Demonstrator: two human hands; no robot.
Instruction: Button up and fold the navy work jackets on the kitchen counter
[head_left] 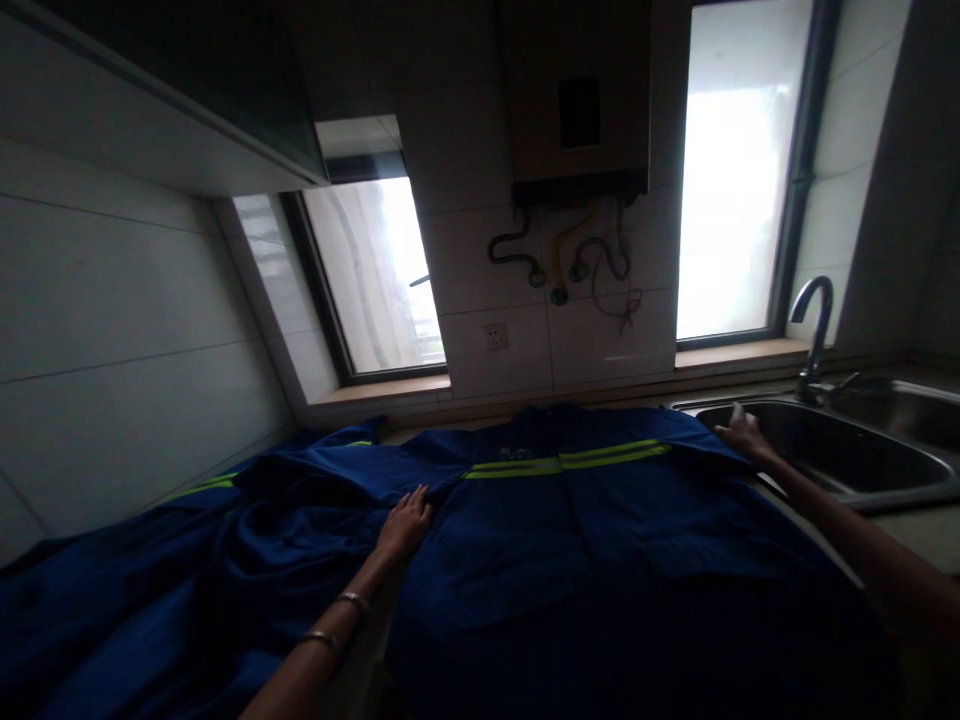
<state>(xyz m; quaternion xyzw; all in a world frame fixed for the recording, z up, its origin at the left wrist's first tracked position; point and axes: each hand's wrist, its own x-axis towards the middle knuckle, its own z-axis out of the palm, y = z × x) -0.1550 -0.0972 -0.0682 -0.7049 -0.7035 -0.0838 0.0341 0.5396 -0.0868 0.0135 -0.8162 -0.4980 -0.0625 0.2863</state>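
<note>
A dark blue work jacket (570,530) of heavy, matte cloth lies spread front-up over the counter, and both hands rest on it. The left hand (405,522) lies flat, palm down, with the fingers straight and close together, pressing the cloth where the body of the jacket meets its sleeve (247,520); two thin metal bangles (336,620) circle the wrist behind it. Just beyond the fingertips of that hand a pair of narrow, bright yellow-green reflective stripes (570,460) runs straight across the chest, smooth against the duller weave around it. To the left of that hand the sleeve is rumpled into soft folds and trails off along the white tiled wall (112,340), with a short bit of the same stripe showing on it. The right hand (741,434) reaches far out to the jacket's far shoulder corner, palm down on the cloth at its edge; its fingers are too small and dim to tell whether they lie flat or pinch the fabric. Just beyond and to the right of that hand sits a stainless steel sink (855,450), a rounded shiny basin, with a curved, hooked tap (816,320) rising behind it. Nearer than the hands, a flat patch pocket (495,575) shows on the jacket front.
</note>
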